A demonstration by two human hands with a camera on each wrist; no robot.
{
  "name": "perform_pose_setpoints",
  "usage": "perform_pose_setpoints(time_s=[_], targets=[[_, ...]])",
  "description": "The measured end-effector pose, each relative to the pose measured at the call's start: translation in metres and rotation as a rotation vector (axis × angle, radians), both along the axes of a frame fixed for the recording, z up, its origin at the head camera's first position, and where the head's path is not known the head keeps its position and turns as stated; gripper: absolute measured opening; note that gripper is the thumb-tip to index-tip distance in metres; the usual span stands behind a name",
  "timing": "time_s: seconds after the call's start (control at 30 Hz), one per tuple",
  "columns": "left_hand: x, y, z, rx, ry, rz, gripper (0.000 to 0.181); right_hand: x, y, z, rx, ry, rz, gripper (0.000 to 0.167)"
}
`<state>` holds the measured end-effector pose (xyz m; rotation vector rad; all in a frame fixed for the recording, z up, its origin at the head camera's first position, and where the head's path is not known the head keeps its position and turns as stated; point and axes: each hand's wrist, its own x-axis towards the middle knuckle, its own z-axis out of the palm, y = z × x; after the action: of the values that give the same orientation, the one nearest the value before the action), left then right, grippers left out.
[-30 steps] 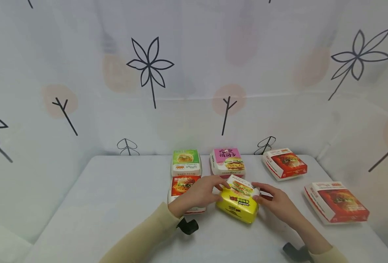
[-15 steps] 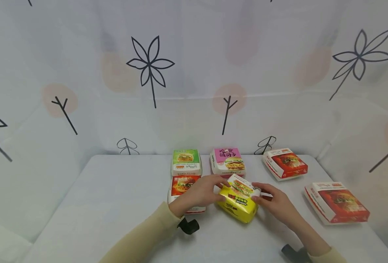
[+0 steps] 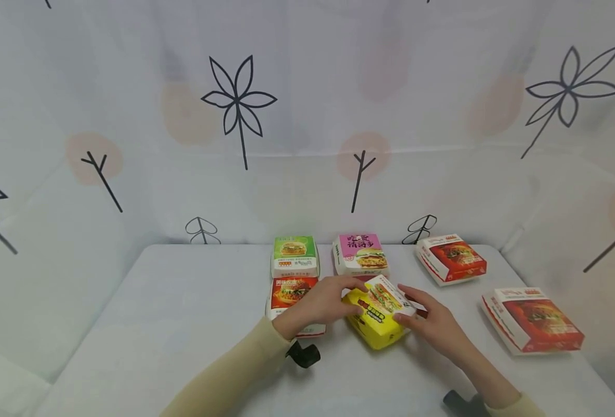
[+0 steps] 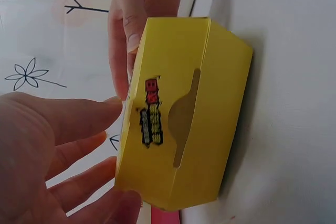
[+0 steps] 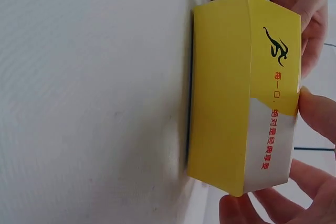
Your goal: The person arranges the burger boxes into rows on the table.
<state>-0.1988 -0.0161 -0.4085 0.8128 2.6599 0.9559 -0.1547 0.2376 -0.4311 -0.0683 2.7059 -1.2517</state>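
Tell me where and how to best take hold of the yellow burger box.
Probably by opposite left and right walls of the yellow burger box, near the mid-height crease: it bulges widest there, sloping inward above and below. Come from both sides, where the left hand and right hand are; the purple box close behind crowds the rear.

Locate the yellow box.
In the head view, the yellow box is right of centre, between the left hand and right hand, in front of the purple-topped box.
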Motion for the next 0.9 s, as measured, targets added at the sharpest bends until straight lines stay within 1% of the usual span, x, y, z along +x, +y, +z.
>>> perform_pose_setpoints(time_s=[0.17,0.37,0.5,0.63,0.7,0.9], targets=[[0.001,0.004,0.000,-0.009,0.002,-0.005,0.038,0.002,-0.005,0.000,0.012,0.019,0.024,0.080],[0.004,0.010,0.000,-0.003,0.005,0.041,0.035,0.002,-0.006,0.000,0.042,0.041,0.048,0.078],[0.005,0.011,0.002,-0.002,-0.007,0.062,0.035,-0.002,-0.002,0.002,0.052,0.071,0.070,0.071],[0.005,0.011,0.002,-0.005,-0.026,0.060,0.037,-0.006,0.002,0.006,0.031,0.095,0.068,0.064],[0.005,0.011,0.002,-0.005,-0.029,0.054,0.038,-0.009,0.003,0.008,0.019,0.102,0.063,0.063],[0.005,0.012,0.003,-0.008,-0.036,0.051,0.037,-0.015,0.004,0.010,-0.014,0.112,0.085,0.061]])
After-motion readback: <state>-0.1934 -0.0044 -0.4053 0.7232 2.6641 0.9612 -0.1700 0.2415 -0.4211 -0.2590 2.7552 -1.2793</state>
